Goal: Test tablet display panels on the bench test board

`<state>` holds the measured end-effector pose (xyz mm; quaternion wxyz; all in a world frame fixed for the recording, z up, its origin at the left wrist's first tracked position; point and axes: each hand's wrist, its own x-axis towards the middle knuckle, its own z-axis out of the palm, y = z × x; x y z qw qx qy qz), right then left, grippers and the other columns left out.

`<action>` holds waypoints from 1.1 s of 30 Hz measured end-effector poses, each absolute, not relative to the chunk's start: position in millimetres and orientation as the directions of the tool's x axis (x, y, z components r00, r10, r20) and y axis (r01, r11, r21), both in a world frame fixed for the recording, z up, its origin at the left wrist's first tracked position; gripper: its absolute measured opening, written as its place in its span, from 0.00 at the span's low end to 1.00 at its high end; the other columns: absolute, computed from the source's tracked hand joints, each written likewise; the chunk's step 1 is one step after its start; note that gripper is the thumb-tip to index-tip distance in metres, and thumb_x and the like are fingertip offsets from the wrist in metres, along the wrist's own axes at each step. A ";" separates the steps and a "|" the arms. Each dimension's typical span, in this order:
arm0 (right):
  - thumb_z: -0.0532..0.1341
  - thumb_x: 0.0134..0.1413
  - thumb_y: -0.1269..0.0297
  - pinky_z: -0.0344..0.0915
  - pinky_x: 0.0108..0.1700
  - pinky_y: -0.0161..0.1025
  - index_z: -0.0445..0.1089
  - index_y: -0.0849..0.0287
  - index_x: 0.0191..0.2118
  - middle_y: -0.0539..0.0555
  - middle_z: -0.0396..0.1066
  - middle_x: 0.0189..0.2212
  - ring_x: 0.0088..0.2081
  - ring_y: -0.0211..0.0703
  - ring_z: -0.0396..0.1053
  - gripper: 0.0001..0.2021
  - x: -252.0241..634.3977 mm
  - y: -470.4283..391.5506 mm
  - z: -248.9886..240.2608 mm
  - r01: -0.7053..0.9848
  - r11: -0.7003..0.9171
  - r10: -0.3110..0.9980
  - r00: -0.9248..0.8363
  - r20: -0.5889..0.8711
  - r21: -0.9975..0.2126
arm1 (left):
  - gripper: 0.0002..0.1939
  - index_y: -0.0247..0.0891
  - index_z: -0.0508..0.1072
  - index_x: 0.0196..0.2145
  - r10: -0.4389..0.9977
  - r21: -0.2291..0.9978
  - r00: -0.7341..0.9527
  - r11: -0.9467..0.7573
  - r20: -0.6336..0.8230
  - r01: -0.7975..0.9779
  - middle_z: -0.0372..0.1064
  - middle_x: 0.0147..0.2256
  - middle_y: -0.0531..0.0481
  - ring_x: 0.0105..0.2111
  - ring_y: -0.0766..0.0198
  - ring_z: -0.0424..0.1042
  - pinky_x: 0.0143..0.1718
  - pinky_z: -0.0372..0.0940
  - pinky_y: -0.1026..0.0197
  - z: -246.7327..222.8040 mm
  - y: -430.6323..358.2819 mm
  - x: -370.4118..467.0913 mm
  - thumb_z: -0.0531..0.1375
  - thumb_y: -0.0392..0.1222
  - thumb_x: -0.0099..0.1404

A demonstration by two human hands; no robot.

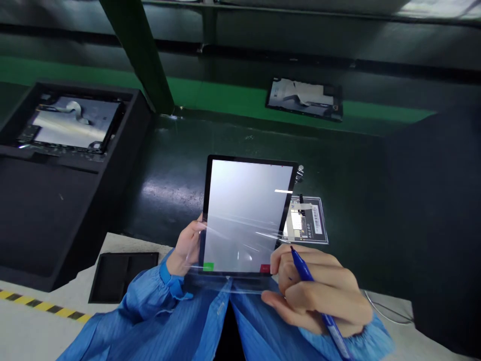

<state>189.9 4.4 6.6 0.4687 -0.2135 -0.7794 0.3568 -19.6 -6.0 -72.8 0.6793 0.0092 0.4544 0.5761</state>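
Tablet point(246, 215) upright at 12 o'clock of lap, film half peeled. Left hand point(188, 248) grips its left edge; right hand point(319, 293) pinches film, blue pen point(313, 296) tucked between fingers. Labelled part point(306, 220) on table at 3 o'clock.

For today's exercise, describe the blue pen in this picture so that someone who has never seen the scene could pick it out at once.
Start at the lit tablet held upright in the middle, above the dark green bench. At its lower right corner is the person's right hand, and the blue pen lies slanted across that hand, tip pointing up toward the screen. It is the only slim, bright blue stick here; the sleeves are paler blue cloth.
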 end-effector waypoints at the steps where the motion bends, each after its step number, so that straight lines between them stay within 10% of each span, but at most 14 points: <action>1: 0.64 0.60 0.73 0.65 0.28 0.32 0.57 0.59 0.23 0.44 0.56 0.20 0.22 0.30 0.56 0.18 189.8 4.4 6.4 -0.002 0.660 0.664 -0.465 0.585 -0.751 | 0.07 0.39 0.70 0.20 0.785 0.512 -0.057 0.344 -0.617 -0.787 0.65 0.17 0.56 0.31 0.54 0.76 0.34 0.72 0.59 -73.0 -5.3 -19.8 0.65 0.32 0.41; 7: 0.64 0.59 0.75 0.64 0.29 0.33 0.56 0.59 0.23 0.44 0.56 0.20 0.22 0.30 0.56 0.18 190.1 5.4 7.1 0.009 0.672 0.649 -0.490 0.582 -0.741 | 0.08 0.38 0.68 0.20 0.775 0.437 0.020 0.377 -0.631 -0.817 0.65 0.17 0.55 0.33 0.52 0.76 0.39 0.73 0.56 -76.5 -4.5 -22.0 0.63 0.29 0.41; 13: 0.64 0.59 0.75 0.64 0.29 0.32 0.56 0.59 0.23 0.44 0.55 0.20 0.23 0.31 0.55 0.18 189.3 5.6 8.9 0.014 0.669 0.652 -0.489 0.579 -0.743 | 0.12 0.36 0.61 0.14 0.797 0.436 0.028 0.358 -0.603 -0.826 0.66 0.16 0.61 0.17 0.72 0.65 0.29 0.69 0.68 -79.5 -7.6 -22.4 0.61 0.27 0.45; 33: 0.64 0.59 0.73 0.63 0.28 0.33 0.57 0.59 0.23 0.44 0.55 0.20 0.22 0.31 0.54 0.17 189.3 4.4 7.6 -0.003 0.662 0.657 -0.477 0.583 -0.749 | 0.06 0.38 0.71 0.18 0.849 0.529 0.108 0.416 -0.517 -0.740 0.72 0.20 0.54 0.40 0.46 0.78 0.45 0.72 0.50 -64.2 -6.9 -23.0 0.58 0.30 0.48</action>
